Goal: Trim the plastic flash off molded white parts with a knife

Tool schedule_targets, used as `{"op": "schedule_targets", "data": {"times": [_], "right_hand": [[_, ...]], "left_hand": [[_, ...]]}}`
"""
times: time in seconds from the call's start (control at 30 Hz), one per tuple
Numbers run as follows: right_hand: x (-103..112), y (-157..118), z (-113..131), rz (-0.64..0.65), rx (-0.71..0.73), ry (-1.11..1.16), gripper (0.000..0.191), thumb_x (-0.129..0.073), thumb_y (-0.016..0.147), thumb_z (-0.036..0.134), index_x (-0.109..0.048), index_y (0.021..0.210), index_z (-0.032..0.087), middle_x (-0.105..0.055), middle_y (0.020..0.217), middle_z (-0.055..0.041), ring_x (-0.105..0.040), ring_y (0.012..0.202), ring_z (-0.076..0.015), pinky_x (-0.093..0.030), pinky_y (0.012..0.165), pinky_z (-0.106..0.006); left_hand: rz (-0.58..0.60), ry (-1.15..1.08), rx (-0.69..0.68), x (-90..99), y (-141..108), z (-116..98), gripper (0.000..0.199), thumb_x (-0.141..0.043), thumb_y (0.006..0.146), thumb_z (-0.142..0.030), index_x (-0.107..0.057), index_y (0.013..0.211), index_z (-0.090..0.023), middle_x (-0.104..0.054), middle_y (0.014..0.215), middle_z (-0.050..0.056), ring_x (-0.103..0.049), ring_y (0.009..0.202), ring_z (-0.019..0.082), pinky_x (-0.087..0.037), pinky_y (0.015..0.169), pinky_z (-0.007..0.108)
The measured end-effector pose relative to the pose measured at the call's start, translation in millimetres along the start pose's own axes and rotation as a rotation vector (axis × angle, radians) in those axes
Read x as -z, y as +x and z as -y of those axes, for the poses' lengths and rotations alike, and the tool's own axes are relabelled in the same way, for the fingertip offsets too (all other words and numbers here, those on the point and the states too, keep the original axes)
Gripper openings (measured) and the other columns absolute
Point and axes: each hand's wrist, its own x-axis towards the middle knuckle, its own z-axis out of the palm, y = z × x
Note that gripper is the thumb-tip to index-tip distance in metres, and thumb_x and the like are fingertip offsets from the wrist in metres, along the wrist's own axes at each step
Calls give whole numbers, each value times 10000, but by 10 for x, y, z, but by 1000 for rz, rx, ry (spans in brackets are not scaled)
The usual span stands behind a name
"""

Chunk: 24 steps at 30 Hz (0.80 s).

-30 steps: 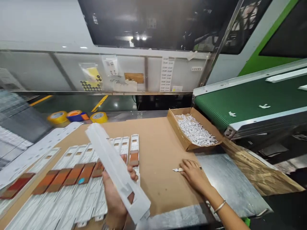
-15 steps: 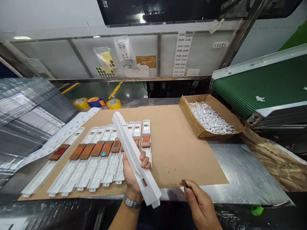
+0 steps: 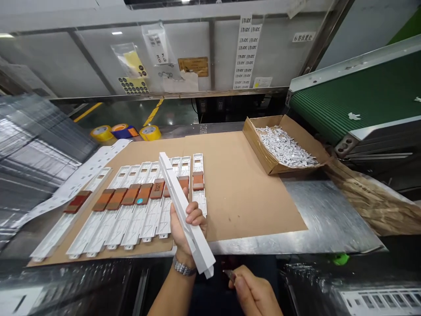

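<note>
My left hand [image 3: 186, 228] is wrapped round a long white plastic strip [image 3: 176, 193]. The strip is tilted, its upper end away from me and its lower end near the table's front edge. In my right hand [image 3: 253, 292] is a small knife blade [image 3: 229, 274], pinched between thumb and fingers. Its metal tip points left toward the strip's lower end, apart from it. Behind my left hand lie several similar white strips [image 3: 128, 228] in a row, with reddish-brown blocks [image 3: 133, 194] resting across them. My fingers hide part of the held strip.
A cardboard sheet [image 3: 250, 197] covers much of the metal table [image 3: 332, 219]. At the back right stands a cardboard box [image 3: 259, 151] of small white parts, beside a green conveyor belt [image 3: 378, 96]. Tape rolls [image 3: 150, 132] sit at the back left.
My right hand with the blade has moved left and down, closer to the strip's lower end. The held strip has turned, showing a narrower side. The camera view has tipped downward.
</note>
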Motion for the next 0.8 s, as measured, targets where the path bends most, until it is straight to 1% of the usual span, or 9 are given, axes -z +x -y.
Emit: {"op": "schedule_targets", "data": {"times": [0.1,0.3,0.47,0.57,0.8], "right_hand": [[-46,30,-7,29,42,-86,448,-223,963,503,-477,742,208,-479,643,9,-447,575,-131,-316,567,-244],[-89,44,-3,37,66,-154,384,-246,969,462,-348,685,225,-399,594,41,-383,518,-115,-265,520,-236],[-88,55,25,42,68,-183,376,-250,970,457,-323,681,229,-392,591,44,-379,513,-115,-241,511,-238],[-87,62,20,46,64,-190,378,-245,971,461,-303,676,231,-384,592,45,-376,516,-117,-236,514,-241],[-82,50,10,63,72,-209,374,-244,974,457,-287,680,230,-368,597,49,-352,516,-112,-219,512,-245]], "left_hand": [[51,-35,8,6,-27,24,282,-352,946,-350,-553,1037,-173,-422,615,-69,-433,430,4,-365,426,86],[106,-74,16,7,-50,24,343,-308,959,-355,-562,1105,-178,-452,600,-65,-477,420,14,-395,410,93],[118,-87,25,12,-47,33,327,-338,951,-374,-564,1119,-207,-469,602,-68,-492,428,9,-392,417,79],[123,-92,35,-9,-52,50,310,-353,949,-354,-563,1113,-195,-472,599,-67,-489,428,8,-390,416,76],[142,-108,56,-30,-56,57,374,-286,960,-382,-573,1076,-172,-497,591,-54,-508,421,15,-397,415,82]]}}
